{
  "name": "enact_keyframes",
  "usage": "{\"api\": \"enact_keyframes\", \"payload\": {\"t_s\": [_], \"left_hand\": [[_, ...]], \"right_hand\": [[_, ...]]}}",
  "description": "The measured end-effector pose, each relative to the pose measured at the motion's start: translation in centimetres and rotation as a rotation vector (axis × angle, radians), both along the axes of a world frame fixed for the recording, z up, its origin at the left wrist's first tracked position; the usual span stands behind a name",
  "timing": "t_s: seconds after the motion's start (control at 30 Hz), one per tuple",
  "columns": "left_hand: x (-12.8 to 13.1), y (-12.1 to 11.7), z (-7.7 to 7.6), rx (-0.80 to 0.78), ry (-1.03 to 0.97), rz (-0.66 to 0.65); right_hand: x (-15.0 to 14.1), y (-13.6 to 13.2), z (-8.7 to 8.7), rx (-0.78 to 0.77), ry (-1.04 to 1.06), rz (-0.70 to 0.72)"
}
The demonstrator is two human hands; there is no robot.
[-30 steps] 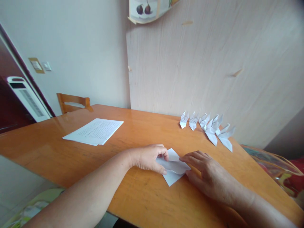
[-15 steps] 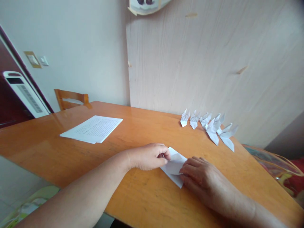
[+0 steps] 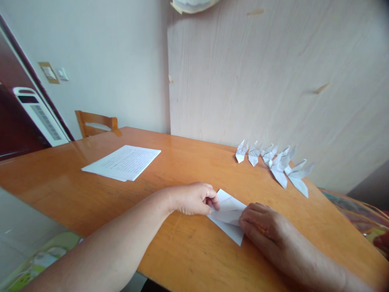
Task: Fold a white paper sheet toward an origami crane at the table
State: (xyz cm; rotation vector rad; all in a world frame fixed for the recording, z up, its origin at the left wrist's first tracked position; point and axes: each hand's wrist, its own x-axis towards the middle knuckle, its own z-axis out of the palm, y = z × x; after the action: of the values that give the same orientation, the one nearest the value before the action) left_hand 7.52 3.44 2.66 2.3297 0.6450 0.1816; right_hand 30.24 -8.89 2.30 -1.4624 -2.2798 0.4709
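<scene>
A white sheet of folded paper (image 3: 229, 215) lies on the orange wooden table (image 3: 182, 251) in front of me. My left hand (image 3: 194, 198) pinches the paper's left edge between thumb and fingers. My right hand (image 3: 263, 227) rests on the paper's right side, fingers curled and pressing it down against the table. Both forearms reach in from the bottom of the view.
Several folded white paper cranes (image 3: 273, 164) stand in a row at the table's far right, by a pale wooden panel (image 3: 273, 81). A stack of printed sheets (image 3: 123, 162) lies at the left. A wooden chair (image 3: 95, 123) and a white heater (image 3: 41, 117) stand beyond the table.
My right hand has slid back along the paper toward me, pressing the fold flat. My left hand has kept its pinch on the left edge. The view shifted slightly.
</scene>
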Motion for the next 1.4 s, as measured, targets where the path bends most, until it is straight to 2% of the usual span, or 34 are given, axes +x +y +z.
{"api": "enact_keyframes", "payload": {"t_s": [0.17, 0.47, 0.73, 1.4], "left_hand": [[-0.1, 0.0, 0.0, -0.019, 0.023, 0.003], [0.1, -1.0, 0.0, -0.114, 0.053, 0.003], [0.0, -0.9, 0.3, -0.141, 0.093, -0.005], [-0.1, -1.0, 0.7, -0.069, 0.129, -0.048]], "right_hand": [[0.3, 0.1, -0.9, -0.020, 0.033, -0.064], [1.0, 0.6, -1.0, -0.033, 0.057, -0.170], [1.4, 1.0, -2.1, -0.032, 0.036, -0.236], [0.9, 1.8, -3.3, 0.063, -0.131, -0.346]]}}
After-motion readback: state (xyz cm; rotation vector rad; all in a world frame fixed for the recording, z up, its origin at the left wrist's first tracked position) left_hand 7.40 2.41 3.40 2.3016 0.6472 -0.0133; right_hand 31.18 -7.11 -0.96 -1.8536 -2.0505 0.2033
